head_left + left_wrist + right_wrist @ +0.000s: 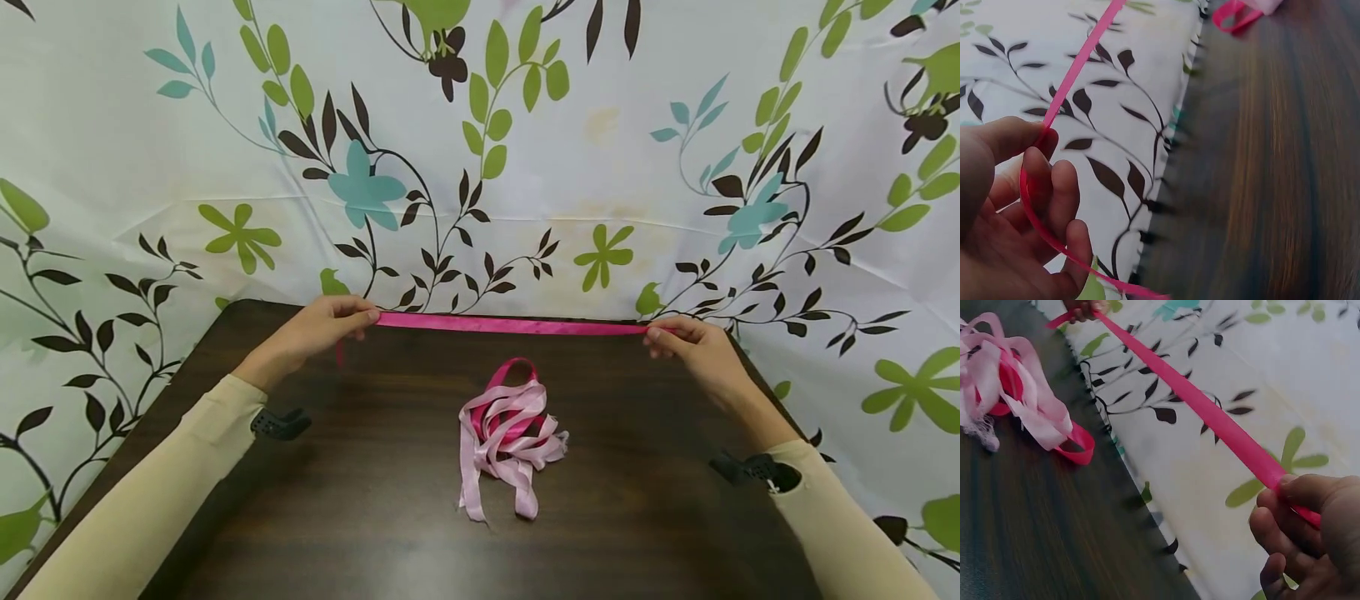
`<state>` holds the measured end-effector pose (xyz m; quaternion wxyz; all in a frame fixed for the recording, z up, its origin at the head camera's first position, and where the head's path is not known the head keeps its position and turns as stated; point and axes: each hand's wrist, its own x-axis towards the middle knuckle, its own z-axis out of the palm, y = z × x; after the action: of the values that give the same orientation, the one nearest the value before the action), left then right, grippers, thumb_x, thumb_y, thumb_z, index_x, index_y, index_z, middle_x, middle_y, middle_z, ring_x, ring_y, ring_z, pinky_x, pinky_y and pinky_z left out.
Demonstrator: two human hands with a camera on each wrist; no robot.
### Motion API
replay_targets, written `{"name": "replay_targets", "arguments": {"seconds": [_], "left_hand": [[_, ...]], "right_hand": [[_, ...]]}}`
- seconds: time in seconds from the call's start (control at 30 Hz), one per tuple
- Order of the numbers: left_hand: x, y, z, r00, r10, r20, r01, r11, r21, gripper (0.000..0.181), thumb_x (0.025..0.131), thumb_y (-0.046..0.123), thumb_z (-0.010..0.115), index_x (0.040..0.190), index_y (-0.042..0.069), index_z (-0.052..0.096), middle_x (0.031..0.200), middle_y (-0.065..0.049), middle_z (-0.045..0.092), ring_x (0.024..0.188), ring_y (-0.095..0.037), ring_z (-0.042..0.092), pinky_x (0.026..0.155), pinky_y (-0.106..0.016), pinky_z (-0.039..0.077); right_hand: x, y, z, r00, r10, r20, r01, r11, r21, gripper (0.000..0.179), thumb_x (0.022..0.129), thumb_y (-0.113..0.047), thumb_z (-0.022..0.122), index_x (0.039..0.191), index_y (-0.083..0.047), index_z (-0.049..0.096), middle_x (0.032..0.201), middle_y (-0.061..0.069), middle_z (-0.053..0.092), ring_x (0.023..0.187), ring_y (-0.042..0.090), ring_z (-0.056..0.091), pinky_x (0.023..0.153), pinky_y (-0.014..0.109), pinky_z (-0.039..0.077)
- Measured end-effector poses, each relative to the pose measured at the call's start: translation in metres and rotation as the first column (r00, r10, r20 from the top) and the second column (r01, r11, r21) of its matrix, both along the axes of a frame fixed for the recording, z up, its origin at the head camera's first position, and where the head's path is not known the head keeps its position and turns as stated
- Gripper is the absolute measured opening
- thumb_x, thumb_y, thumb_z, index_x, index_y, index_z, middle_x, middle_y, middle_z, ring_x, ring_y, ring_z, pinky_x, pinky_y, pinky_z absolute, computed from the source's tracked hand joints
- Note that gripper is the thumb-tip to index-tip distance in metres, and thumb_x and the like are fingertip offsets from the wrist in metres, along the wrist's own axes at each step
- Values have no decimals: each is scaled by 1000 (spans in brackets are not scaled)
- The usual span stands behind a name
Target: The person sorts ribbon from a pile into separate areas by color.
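Observation:
A hot-pink satin ribbon (510, 324) stretches taut between both hands, near the far edge of the dark table. My left hand (330, 323) pinches one end between thumb and index finger. In the left wrist view, the ribbon's loose tail (1054, 240) curves down past the other fingers of that hand. At the other end, my right hand (693, 343) pinches the ribbon between thumb and fingertips, as the right wrist view also shows. Nearer to me lies a tangled pile of light-pink ribbons (510, 433), with a hot-pink loop (517, 367) sticking out at its far side.
The dark wood-grain table (360, 517) runs back to a white cloth (600, 167) printed with leaves, flowers and birds, which hangs behind it. Dark straps with small devices sit on the left wrist (279, 423) and the right wrist (753, 471).

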<state>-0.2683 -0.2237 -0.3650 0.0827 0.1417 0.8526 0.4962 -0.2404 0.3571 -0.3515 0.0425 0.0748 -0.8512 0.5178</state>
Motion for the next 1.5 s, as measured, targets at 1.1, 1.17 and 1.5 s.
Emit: {"name": "replay_targets", "arguments": {"seconds": [1.1, 1.17, 1.5], "left_hand": [[-57, -32, -60, 963, 101, -249, -166, 952, -256, 18, 98, 15, 69, 103, -2, 74, 93, -14, 71, 83, -28, 64, 72, -39, 48], [-59, -33, -63, 955, 99, -279, -179, 945, -275, 17, 98, 14, 69, 101, -1, 75, 97, -16, 71, 89, -31, 63, 78, -44, 47], [-63, -32, -70, 949, 117, -292, -211, 925, -315, 18, 96, 16, 70, 100, -2, 73, 104, -20, 67, 95, -35, 60, 83, -50, 45]], "right_hand": [[-79, 4, -83, 981, -191, -40, 195, 965, 172, 29, 96, -23, 75, 109, 3, 72, 85, 15, 69, 64, 15, 61, 59, 27, 45], [-80, 2, -84, 977, -211, -42, 215, 953, 212, 26, 96, -22, 75, 107, 1, 72, 84, 12, 69, 64, 17, 61, 58, 28, 45], [-80, -6, -92, 960, -248, -129, 277, 902, 331, 22, 95, -19, 75, 105, 0, 73, 95, 16, 69, 78, 26, 60, 69, 35, 45]]}}
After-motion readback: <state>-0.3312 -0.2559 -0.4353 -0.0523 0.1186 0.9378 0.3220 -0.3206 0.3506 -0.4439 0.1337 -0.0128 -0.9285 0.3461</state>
